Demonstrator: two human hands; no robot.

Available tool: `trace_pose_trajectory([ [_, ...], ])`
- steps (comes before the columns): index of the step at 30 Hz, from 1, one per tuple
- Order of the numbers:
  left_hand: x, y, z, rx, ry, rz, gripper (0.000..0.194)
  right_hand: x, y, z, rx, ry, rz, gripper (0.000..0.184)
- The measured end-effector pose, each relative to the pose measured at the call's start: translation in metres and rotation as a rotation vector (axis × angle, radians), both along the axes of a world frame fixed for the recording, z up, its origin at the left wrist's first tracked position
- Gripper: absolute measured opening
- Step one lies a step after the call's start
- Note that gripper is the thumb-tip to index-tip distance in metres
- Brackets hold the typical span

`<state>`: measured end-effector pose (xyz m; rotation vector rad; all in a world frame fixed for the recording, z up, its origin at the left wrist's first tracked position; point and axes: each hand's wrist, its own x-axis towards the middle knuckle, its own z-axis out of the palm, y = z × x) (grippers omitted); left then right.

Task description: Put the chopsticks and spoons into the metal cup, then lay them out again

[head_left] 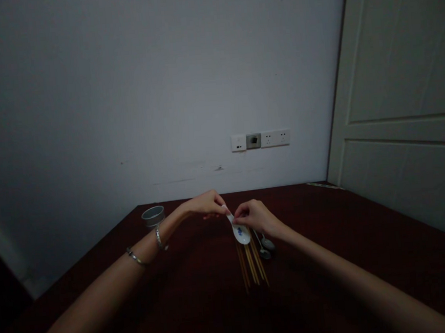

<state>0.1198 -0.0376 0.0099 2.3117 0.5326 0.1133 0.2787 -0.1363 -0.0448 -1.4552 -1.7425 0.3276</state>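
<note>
A white soup spoon with a blue pattern in its bowl is held above the chopsticks, bowl toward me. My left hand pinches the end of its handle. My right hand is closed too, its thumb and fingertips at the spoon's neck. Several wooden chopsticks lie side by side on the table, partly hidden under the spoon and right hand. Two metal spoons rest just right of them, their handles partly covered by my right hand.
A round metal tin stands at the back left of the dark red table, beyond my left wrist. The wall behind carries a row of sockets. At the right is a pale panelled door.
</note>
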Motion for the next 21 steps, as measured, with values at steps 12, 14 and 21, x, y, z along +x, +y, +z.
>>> trace_pose_trajectory([
  [12,0.008,-0.004,-0.023,-0.217,-0.100,0.030,0.026,0.007,-0.003,-0.012,-0.079,0.137,0.002,0.017],
  [14,0.010,-0.005,-0.027,-0.231,-0.131,0.043,0.028,0.006,-0.003,-0.015,-0.090,0.169,-0.008,0.017],
  [21,0.021,-0.002,-0.054,-0.274,-0.209,0.115,0.032,0.013,0.005,-0.036,-0.095,0.184,-0.093,0.018],
])
